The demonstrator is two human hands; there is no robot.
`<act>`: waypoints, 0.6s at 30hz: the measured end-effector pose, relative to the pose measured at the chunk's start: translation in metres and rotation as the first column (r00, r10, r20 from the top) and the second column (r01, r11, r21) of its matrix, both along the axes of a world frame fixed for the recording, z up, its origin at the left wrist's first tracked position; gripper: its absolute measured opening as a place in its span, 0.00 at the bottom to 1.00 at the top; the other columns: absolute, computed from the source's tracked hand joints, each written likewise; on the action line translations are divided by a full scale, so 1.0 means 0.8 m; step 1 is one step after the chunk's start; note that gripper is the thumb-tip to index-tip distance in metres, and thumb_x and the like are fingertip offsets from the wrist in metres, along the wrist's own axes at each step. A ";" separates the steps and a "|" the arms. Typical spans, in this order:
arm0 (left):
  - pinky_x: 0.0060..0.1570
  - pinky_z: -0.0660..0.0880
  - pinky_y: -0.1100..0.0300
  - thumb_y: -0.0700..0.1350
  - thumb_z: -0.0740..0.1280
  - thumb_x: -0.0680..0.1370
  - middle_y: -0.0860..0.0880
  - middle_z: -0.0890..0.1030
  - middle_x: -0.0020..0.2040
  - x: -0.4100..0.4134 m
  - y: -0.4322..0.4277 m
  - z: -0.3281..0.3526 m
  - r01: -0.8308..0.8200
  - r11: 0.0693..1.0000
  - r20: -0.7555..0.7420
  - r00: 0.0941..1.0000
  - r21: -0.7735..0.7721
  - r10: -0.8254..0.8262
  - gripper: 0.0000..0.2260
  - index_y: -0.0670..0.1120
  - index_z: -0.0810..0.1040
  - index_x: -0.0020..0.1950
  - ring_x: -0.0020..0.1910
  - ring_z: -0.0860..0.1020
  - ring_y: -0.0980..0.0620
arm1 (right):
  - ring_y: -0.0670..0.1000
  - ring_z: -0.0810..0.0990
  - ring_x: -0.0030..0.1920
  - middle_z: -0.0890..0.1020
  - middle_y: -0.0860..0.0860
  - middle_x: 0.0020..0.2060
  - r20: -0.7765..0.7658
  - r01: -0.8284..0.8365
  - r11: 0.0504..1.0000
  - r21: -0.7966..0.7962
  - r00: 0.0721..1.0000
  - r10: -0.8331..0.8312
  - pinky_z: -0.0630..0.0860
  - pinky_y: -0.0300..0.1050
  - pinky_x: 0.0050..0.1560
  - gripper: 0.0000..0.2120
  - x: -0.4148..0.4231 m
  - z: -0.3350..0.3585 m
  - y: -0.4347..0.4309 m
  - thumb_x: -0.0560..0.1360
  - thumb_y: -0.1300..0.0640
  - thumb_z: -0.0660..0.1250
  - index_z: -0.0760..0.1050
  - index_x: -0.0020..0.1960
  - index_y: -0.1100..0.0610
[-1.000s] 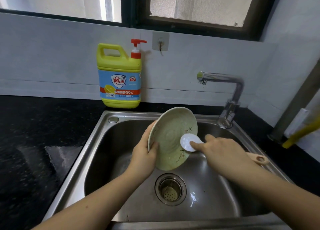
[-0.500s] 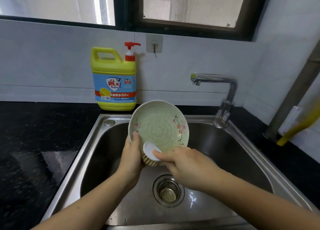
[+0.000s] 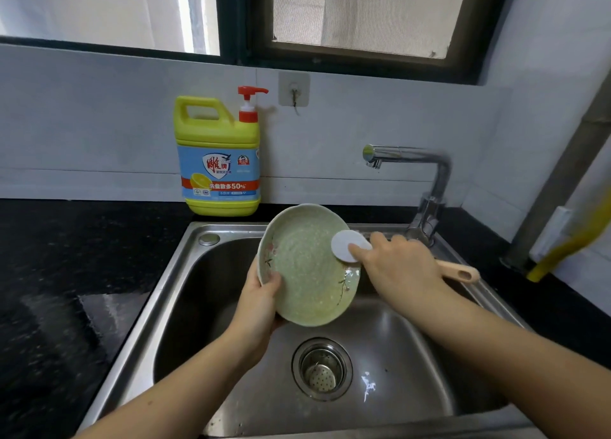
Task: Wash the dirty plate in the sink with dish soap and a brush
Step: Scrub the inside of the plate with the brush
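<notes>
A pale green plate (image 3: 307,266) with small flower marks is held tilted over the steel sink (image 3: 185,293), its face toward me. My left hand (image 3: 261,299) grips its lower left rim, thumb on the face. My right hand (image 3: 400,266) holds a brush whose white round head (image 3: 347,245) lies against the plate's upper right; its beige handle (image 3: 459,271) sticks out to the right. A yellow dish soap bottle (image 3: 220,161) with a red pump stands on the counter behind the sink.
A chrome faucet (image 3: 429,187) rises at the sink's back right, spout pointing left, no water running. The drain strainer (image 3: 320,369) sits in the basin floor. Black countertop (image 3: 66,273) lies to the left. A yellow hose (image 3: 568,247) runs at far right.
The brush head has swept from the plate's lower left edge up to its upper right. The plate has turned a little and sits tilted more to the right.
</notes>
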State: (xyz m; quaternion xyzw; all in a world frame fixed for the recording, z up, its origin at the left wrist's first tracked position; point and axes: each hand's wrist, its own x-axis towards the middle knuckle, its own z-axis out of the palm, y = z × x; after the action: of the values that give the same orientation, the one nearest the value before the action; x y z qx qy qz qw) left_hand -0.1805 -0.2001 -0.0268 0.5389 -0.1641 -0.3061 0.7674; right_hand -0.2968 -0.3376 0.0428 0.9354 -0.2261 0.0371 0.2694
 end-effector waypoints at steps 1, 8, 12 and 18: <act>0.41 0.80 0.50 0.38 0.57 0.81 0.54 0.76 0.57 0.001 0.001 -0.001 -0.004 1.000 0.023 1.000 0.008 0.004 0.18 0.62 0.68 0.62 0.56 0.76 0.49 | 0.56 0.77 0.51 0.72 0.55 0.55 -0.006 0.001 1.000 0.008 1.000 -0.001 0.64 0.47 0.38 0.17 -0.002 -0.003 -0.001 0.80 0.61 0.53 0.64 0.68 0.54; 0.48 0.79 0.48 0.31 0.57 0.78 0.56 0.76 0.57 0.003 0.002 -0.004 -0.052 0.998 0.128 0.991 0.035 0.047 0.26 0.65 0.69 0.56 0.57 0.75 0.53 | 0.57 0.78 0.50 0.64 0.52 0.44 -0.188 -0.077 0.974 0.215 0.975 0.118 0.65 0.48 0.38 0.23 -0.020 -0.024 0.004 0.80 0.60 0.53 0.61 0.73 0.46; 0.44 0.80 0.49 0.28 0.57 0.76 0.54 0.75 0.58 0.004 0.000 -0.004 -0.049 0.998 0.138 0.989 0.039 0.044 0.29 0.63 0.67 0.62 0.56 0.75 0.51 | 0.56 0.78 0.49 0.70 0.54 0.48 -0.019 -0.019 0.999 0.049 1.000 0.020 0.64 0.48 0.36 0.21 -0.014 -0.010 -0.009 0.80 0.61 0.52 0.61 0.72 0.49; 0.46 0.80 0.49 0.28 0.57 0.75 0.54 0.76 0.58 0.004 0.001 -0.005 -0.059 0.996 0.170 0.984 0.069 0.046 0.30 0.65 0.68 0.58 0.56 0.75 0.53 | 0.58 0.78 0.50 0.66 0.53 0.44 -0.186 -0.124 0.986 0.112 0.972 0.143 0.64 0.48 0.37 0.21 -0.007 -0.018 0.003 0.81 0.59 0.52 0.63 0.72 0.48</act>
State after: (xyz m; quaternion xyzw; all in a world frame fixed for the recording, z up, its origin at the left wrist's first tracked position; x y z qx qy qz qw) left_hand -0.1777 -0.1992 -0.0305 0.5947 -0.2027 -0.2451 0.7383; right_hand -0.3028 -0.3351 0.0283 0.9600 -0.1370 -0.0471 0.2398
